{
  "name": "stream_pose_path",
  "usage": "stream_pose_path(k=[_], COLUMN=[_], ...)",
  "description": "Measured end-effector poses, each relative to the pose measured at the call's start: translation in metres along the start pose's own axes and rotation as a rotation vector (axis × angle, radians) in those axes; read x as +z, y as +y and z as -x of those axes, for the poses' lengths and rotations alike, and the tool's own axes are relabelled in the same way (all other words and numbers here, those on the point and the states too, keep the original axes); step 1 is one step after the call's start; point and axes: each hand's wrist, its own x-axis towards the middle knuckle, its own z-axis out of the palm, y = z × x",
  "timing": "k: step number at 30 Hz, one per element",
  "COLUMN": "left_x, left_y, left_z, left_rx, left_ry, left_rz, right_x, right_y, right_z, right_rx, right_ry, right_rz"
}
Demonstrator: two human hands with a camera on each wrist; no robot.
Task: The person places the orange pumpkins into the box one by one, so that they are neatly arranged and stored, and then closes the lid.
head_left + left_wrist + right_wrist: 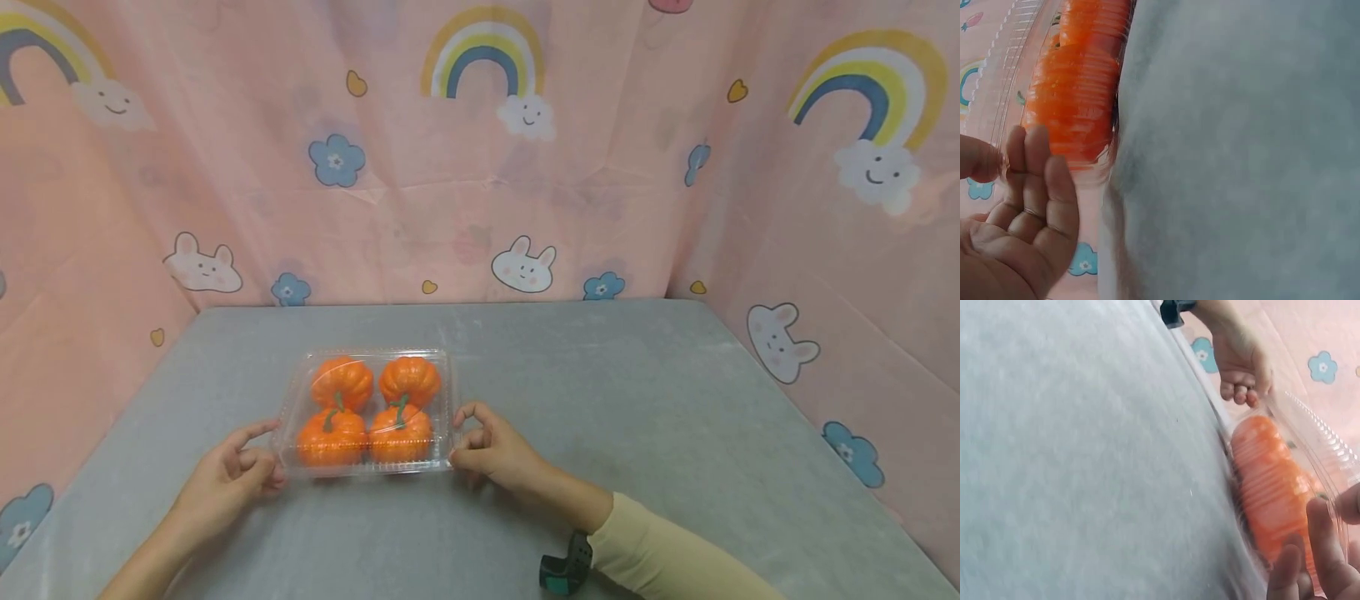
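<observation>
A clear plastic clamshell box [293, 404] sits left of the table's middle, its lid down over several small orange pumpkins [341, 383] with green stems. At the box's left edge, my left hand [225, 483] pinches the rim between thumb and fingers. The left wrist view shows that hand's thumb and fingertips [1036, 140] meeting at the plastic edge, close to an orange pumpkin [1072, 103]. On the opposite side my right hand [498, 450] pinches the right rim near the front corner. In the right wrist view, its fingers [1322, 531] partly cover the box's near end.
The box is on a grey table [600, 400]. A pink patterned curtain [600, 167] encloses the back and both sides. A dark wrist strap device [567, 567] is on my right forearm, beside a pale yellow sleeve [667, 546].
</observation>
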Motion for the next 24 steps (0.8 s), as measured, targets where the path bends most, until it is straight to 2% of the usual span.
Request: stream_pose_path(k=[6,13,17,20,22,24], left_x=[-0.003,-0.010,-0.015,-0.019,-0.022,-0.025], left_y=[0.001,0.005,0.008,0.011,0.014,0.017], left_z=[0.004,0.004,0.000,-0.007,-0.012,-0.018], left_rx=[-0.036,-0.049,-0.029,0.000,0.024,0.059], left_ry=[0.003,0.041,0.055,0.068,0.072,0.082], left_rz=[-0.103,-0.226,-0.271,-0.299,-0.319,-0.334], right_x=[-0.006,-0.023,-0.035,-0.047,-0.057,-0.068], right_y=[0.002,0.002,-0.001,-0.006,-0.011,-0.016], right_z=[0.001,0.002,0.002,0.002,0.002,0.003], right_rx=[-0.034,-0.105,-0.103,-0.109,-0.124,-0.159], right_ry=[-0.040,-0.050,-0.011,0.031,0.068,0.128], right_rz=[0.023,0.099,0.137,0.206,0.287,0.416])
